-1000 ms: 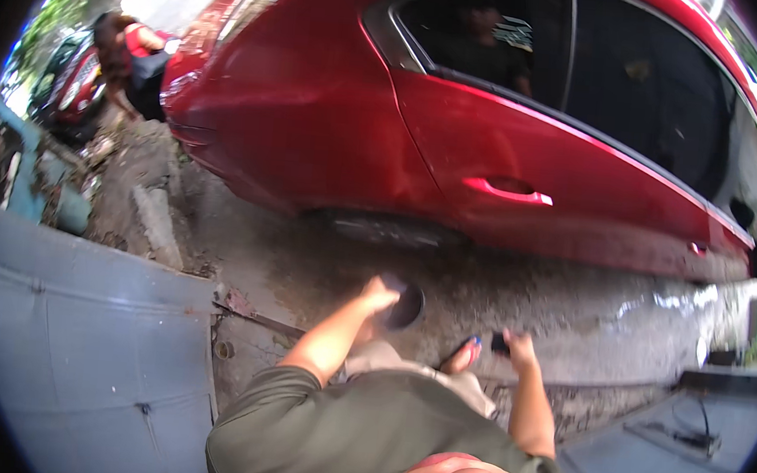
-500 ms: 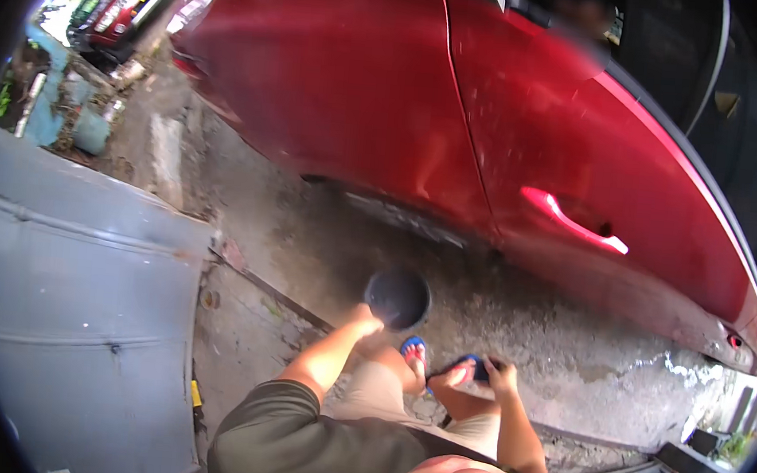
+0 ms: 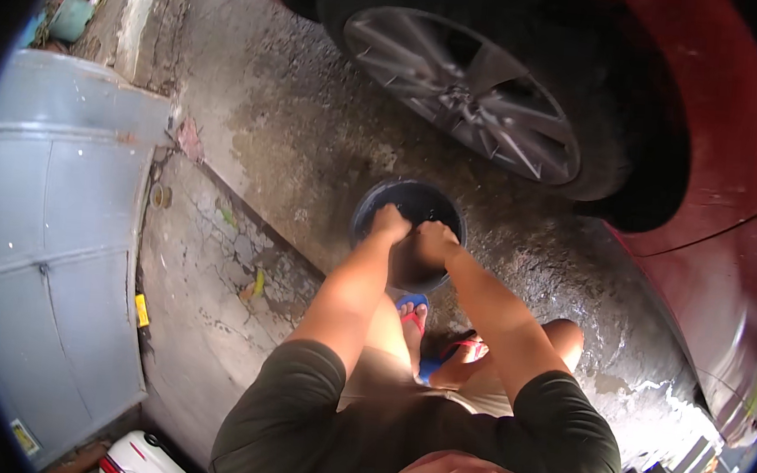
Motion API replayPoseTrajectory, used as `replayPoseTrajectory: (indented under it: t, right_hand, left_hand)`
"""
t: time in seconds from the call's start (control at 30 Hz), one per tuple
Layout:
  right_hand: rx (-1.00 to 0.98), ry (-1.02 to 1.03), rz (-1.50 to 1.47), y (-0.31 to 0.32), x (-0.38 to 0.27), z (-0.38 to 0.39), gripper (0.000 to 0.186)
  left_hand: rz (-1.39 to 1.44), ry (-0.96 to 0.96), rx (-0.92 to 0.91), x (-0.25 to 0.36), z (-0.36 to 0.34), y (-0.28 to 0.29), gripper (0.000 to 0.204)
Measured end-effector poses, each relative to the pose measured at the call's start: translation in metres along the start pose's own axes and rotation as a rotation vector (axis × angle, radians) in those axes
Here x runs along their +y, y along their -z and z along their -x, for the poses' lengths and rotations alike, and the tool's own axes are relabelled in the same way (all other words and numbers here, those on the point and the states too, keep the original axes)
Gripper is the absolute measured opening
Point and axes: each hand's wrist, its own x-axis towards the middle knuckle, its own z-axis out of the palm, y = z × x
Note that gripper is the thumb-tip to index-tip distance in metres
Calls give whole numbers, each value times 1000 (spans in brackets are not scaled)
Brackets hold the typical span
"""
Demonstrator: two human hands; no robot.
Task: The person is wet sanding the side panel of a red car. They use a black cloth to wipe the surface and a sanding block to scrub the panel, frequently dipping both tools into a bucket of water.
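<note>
On the wet concrete in front of my feet is a round dark bucket point(image 3: 413, 193). Both my arms reach down into its mouth. My left hand point(image 3: 391, 223) is closed in a fist just inside the rim. Beside it, my right hand point(image 3: 437, 241) is curled with the fingers bent downward. The two hands are a small gap apart. Whatever they grip, if anything, is hidden by the hands and the dark inside of the bucket.
Ahead stands a red car point(image 3: 727, 95), its spoked wheel point(image 3: 460, 101) close beyond the bucket. A grey metal gate point(image 3: 69, 212) lines the left. My feet wear blue flip-flops point(image 3: 412, 303). A white and red object point(image 3: 147, 463) is at lower left.
My left hand has gone from the bucket's edge to inside it. My right hand, earlier beside my leg with a dark object, is now in the bucket too. The view has shifted to the wheel.
</note>
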Motion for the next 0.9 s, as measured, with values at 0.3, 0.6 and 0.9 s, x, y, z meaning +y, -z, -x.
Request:
replayPoseTrajectory:
  t: [0.3, 0.6, 0.9]
  right_hand:
    - [-11, -62, 164, -5, 56, -38, 33]
    - [328, 150, -289, 66, -3, 14, 42]
    - [381, 49, -1480, 94, 72, 177, 39]
  left_hand:
    - [273, 49, 129, 51, -24, -12, 50]
    - [345, 20, 78, 30, -71, 35, 44]
    - [316, -334, 194, 68, 60, 96, 54]
